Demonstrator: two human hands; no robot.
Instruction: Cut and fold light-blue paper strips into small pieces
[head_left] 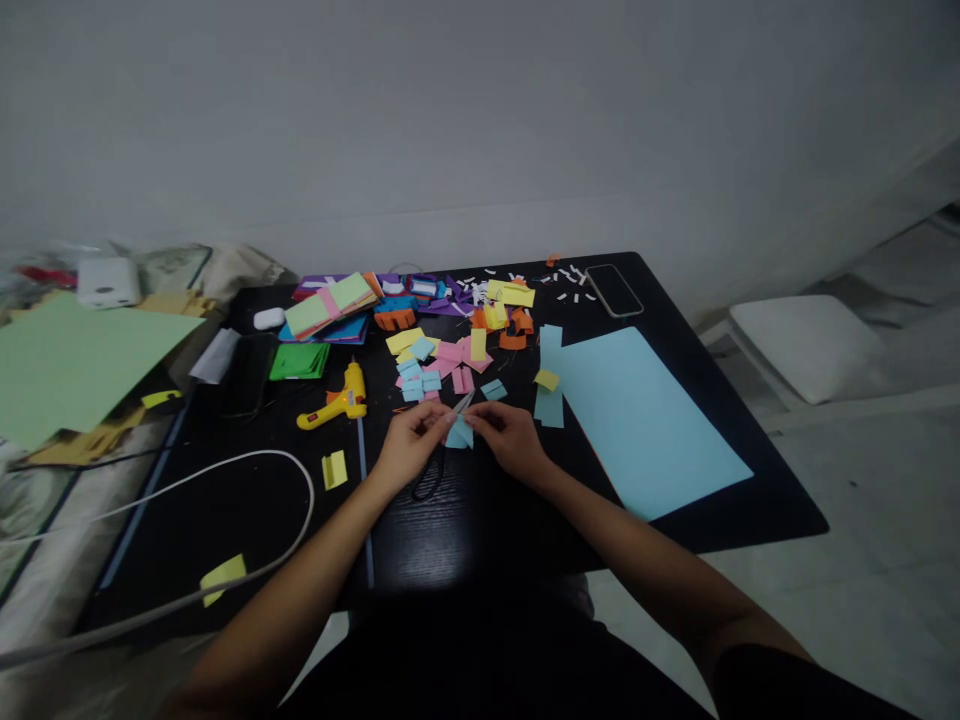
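Note:
Over the dark table's front middle, a small light-blue piece of paper [459, 437] is stretched between my two hands. The fingertips of my left hand [415, 440] pinch its left side, and those of my right hand [514, 442] pinch its upper right. Scissors [466, 401] lie on the table just behind and under the paper; the blades point away and a dark handle loop shows below my left hand. Close beyond my fingers are folded blue paper pieces [411, 377], pink pieces [463, 380] and yellow pieces [405, 341].
A yellow glue gun [341, 398] lies left, near a white cable [281, 455]. Stacked coloured paper [334, 305] and white scraps [576, 297] are at the back. To the right lie a large blue sheet [652, 420] and a phone [614, 290]. A white stool [802, 345] stands beyond.

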